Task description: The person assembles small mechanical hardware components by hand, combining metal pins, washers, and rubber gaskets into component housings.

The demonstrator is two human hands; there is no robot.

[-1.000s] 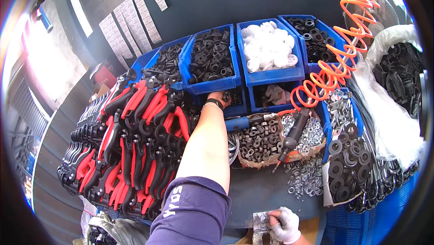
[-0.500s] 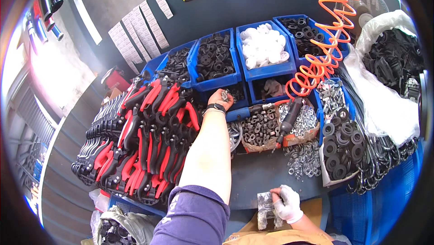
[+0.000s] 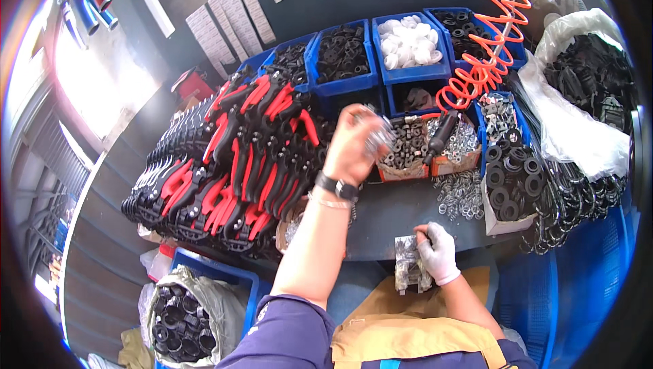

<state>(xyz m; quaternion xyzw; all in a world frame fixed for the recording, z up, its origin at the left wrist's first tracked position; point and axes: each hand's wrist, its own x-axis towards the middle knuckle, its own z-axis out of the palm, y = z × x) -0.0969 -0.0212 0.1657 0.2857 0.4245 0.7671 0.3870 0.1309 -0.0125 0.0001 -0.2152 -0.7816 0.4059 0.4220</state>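
Note:
My left hand (image 3: 350, 143), bare with a dark wristband, is raised over the bench, its fingers closed on a clump of small shiny metal parts (image 3: 381, 139). Motion smears them, so I cannot make out their kind. Wearing a white glove, my right hand (image 3: 439, 255) rests at the bench's front edge. Its thumb and fingers are pinched together against the side of a worn metal fixture block (image 3: 406, 257); whether a small part sits in the pinch is hidden. Just beyond the left hand lies a box of dark nuts or bushings (image 3: 410, 143).
Red-and-black hand tools (image 3: 238, 158) are heaped on the left. Blue bins (image 3: 347, 83) of black and white parts line the back. An orange coiled hose (image 3: 476, 80) hangs by a dark air tool (image 3: 443, 132). Loose metal rings (image 3: 460, 195) and black washers (image 3: 510, 178) lie right.
My left hand has drawn back from the bins toward me, carrying the metal parts. The view has shifted, while my right hand stays at the fixture block.

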